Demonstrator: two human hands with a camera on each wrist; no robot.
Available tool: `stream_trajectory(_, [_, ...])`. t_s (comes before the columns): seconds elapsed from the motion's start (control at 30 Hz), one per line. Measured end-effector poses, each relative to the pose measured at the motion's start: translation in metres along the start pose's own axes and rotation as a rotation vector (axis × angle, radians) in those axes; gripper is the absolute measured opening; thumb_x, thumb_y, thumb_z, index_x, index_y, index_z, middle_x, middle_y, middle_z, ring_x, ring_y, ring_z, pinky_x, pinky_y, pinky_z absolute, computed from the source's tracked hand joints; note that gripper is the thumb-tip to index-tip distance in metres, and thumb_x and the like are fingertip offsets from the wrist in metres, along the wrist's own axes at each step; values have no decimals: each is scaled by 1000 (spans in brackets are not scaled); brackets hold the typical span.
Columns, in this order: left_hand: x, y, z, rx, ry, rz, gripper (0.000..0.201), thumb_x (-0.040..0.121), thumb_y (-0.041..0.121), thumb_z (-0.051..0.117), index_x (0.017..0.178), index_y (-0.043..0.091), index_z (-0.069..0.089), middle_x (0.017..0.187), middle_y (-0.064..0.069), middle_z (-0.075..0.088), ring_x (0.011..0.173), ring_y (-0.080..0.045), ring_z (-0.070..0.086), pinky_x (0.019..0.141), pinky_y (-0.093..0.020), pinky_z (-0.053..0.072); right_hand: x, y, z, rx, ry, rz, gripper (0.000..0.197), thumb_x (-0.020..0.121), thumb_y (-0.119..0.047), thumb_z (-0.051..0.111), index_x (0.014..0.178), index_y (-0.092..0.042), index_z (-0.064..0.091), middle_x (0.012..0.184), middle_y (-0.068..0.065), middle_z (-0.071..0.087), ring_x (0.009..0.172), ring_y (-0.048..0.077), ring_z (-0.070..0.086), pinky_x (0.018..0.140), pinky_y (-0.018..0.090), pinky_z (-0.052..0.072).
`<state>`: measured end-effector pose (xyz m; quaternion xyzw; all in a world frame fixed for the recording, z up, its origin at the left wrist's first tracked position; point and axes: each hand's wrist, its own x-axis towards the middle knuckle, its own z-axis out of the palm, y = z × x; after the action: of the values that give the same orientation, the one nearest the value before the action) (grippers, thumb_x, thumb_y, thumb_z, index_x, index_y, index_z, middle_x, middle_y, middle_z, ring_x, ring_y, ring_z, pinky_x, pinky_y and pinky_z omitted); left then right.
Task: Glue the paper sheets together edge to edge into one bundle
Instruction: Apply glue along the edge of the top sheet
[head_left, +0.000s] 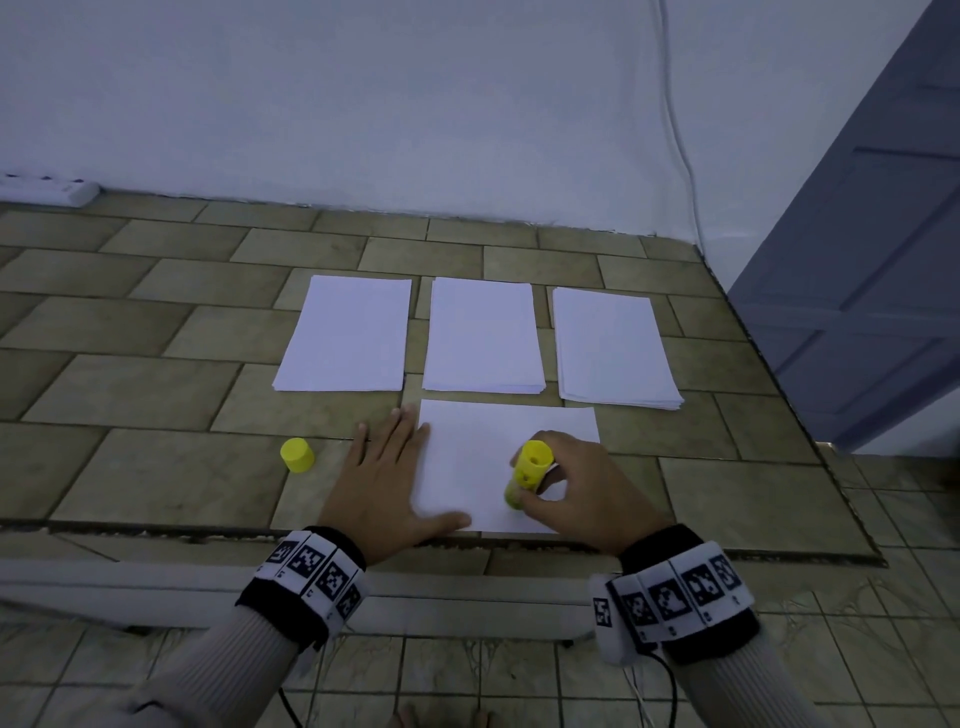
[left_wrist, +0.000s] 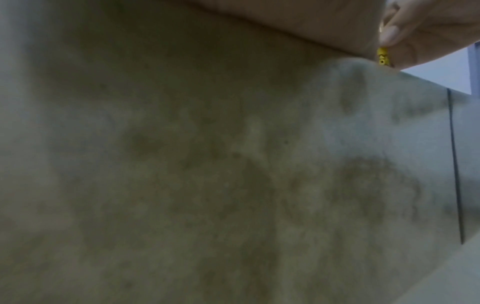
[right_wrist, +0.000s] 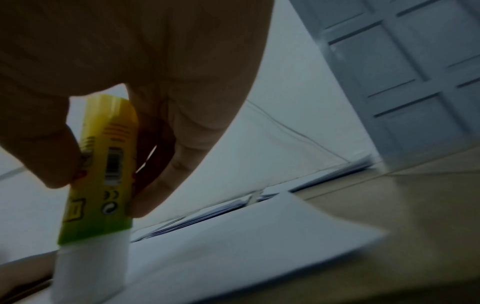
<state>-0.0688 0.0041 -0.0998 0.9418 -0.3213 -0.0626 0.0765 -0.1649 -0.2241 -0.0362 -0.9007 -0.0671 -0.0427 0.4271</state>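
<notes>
- Tiled counter (head_left: 156, 395): carries three paper stacks in a row at the back: left stack (head_left: 348, 335), middle stack (head_left: 482, 336), right stack (head_left: 613, 348), each apart from its neighbour.
- Single sheet (head_left: 483, 441): lies in front of the middle stack, near the counter's front edge.
- Left hand (head_left: 387, 486): flat, fingers straight, thumb and palm edge pressing the sheet's left side.
- Right hand (head_left: 587, 493): fingers curled round the glue stick (head_left: 527, 473).
- Glue stick: uncapped, tilted, white tip down on the sheet.
- Yellow cap (head_left: 297, 454): stands alone on the counter, left of the left hand.
</notes>
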Motion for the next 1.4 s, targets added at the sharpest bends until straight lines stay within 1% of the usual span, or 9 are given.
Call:
stream_trajectory(0.2, [0, 0, 0, 22, -16, -7, 137, 52, 102, -1, 155, 13, 9, 163, -5, -1, 149, -16, -10, 121, -48, -5, -26, 22, -34, -9, 95, 81, 18, 73, -32, 66, 83, -16, 65, 80, -9, 66, 71, 9, 64, 65, 20, 53])
stream_trajectory(0.4, [0, 1, 1, 18, -11, -1, 138, 53, 102, -3, 155, 9, 11, 163, -6, 0, 150, -17, -7, 121, -49, -5, -39, 34, -51, -75, 158, 151, 22, 65, -41, 57, 80, -26, 63, 80, -6, 67, 75, 7, 62, 66, 23, 51])
stream_trajectory(0.53, [1, 0, -1, 41, -38, -6, 140, 51, 102, -6, 155, 9, 4, 163, -6, -6, 149, -17, -12, 120, -49, -6, -29, 23, -49, 19, 178, 156, 13, 72, -24, 71, 83, -24, 64, 79, -4, 68, 72, 7, 64, 67, 25, 53])
stream_trajectory(0.6, [1, 1, -1, 38, -45, -6, 140, 51, 102, -5, 155, 9, 4, 163, -6, -7, 149, -17, -13, 120, -48, -7, -18, 12, -40, 59, 163, 79, 13, 74, -26, 71, 85, -22, 65, 81, -6, 69, 72, 9, 66, 67, 24, 54])
stream_trajectory(0.83, [1, 2, -3, 1, -50, -6, 143, 50, 105, 2, 155, 8, 0, 162, -5, -11, 149, -17, -13, 120, -48, -6, 31, -24, 20, 72, -50, -65, 20, 82, -14, 74, 97, -6, 65, 97, 4, 65, 85, 11, 64, 75, 31, 56])
stream_trajectory(1.07, [2, 0, 5, 8, 34, 74, 130, 64, 99, 2, 148, 5, 37, 159, -14, 20, 149, -29, 13, 118, -58, 11, 52, -40, 46, -61, -224, -107, 27, 80, -17, 73, 102, -9, 60, 100, 8, 62, 88, 22, 59, 80, 42, 53])
stream_trajectory(1.23, [2, 0, 3, -2, 15, 42, 134, 56, 103, 8, 156, 14, 14, 163, -4, 2, 147, -14, -12, 120, -48, -5, 67, -37, 42, -116, -284, -102, 20, 81, -16, 72, 96, -9, 60, 95, 6, 61, 86, 20, 59, 80, 39, 52])
stream_trajectory(1.33, [1, 1, -2, 4, 1, 22, 131, 57, 103, 14, 156, 16, 4, 163, -1, -2, 148, -13, -13, 120, -45, -9, 80, -36, 35, -114, -280, -93, 16, 82, -13, 71, 91, -12, 58, 91, 1, 60, 84, 17, 59, 79, 36, 52])
stream_trajectory(1.4, [0, 1, -3, -9, -18, 0, 137, 54, 104, 12, 156, 13, -2, 163, -1, -6, 148, -12, -14, 120, -45, -10, 93, -31, 31, -151, -251, -67, 16, 82, -13, 71, 91, -6, 60, 92, 8, 63, 85, 22, 60, 79, 40, 52])
